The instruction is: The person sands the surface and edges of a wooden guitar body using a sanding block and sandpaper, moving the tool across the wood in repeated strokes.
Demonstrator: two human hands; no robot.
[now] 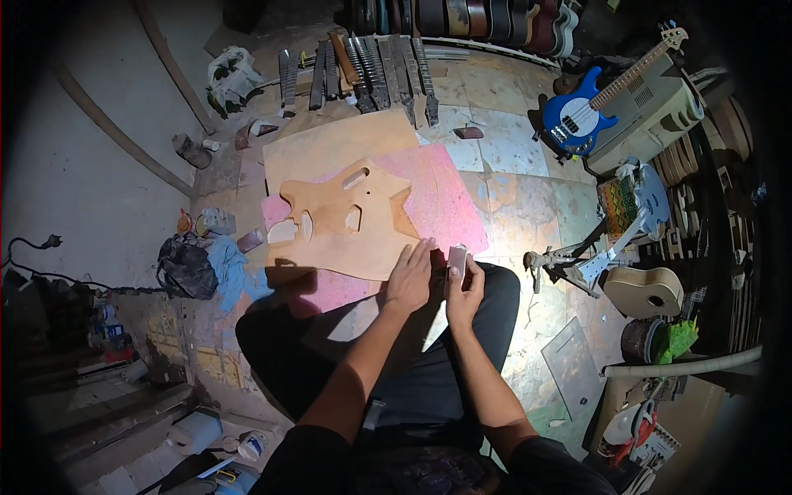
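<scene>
An unfinished wooden electric guitar body [363, 252] with cut-out cavities lies flat before me, over a pink board [445, 194] and a tan board [330, 144]. My left hand [411, 276] rests flat at the guitar body's near right edge, its fingers stretched out and holding nothing. Just to the right, over my lap, my right hand [465, 295] grips a small brownish block that looks like a sanding block [458, 259]. The block stands upright between thumb and fingers, apart from the wood.
Several guitar necks [375, 74] lie in a row beyond the boards. At right are a blue bass guitar [577, 111], a guitar stand [561, 268] and an acoustic guitar body [643, 291]. A black bag [186, 268] and blue cloth [227, 268] sit at left.
</scene>
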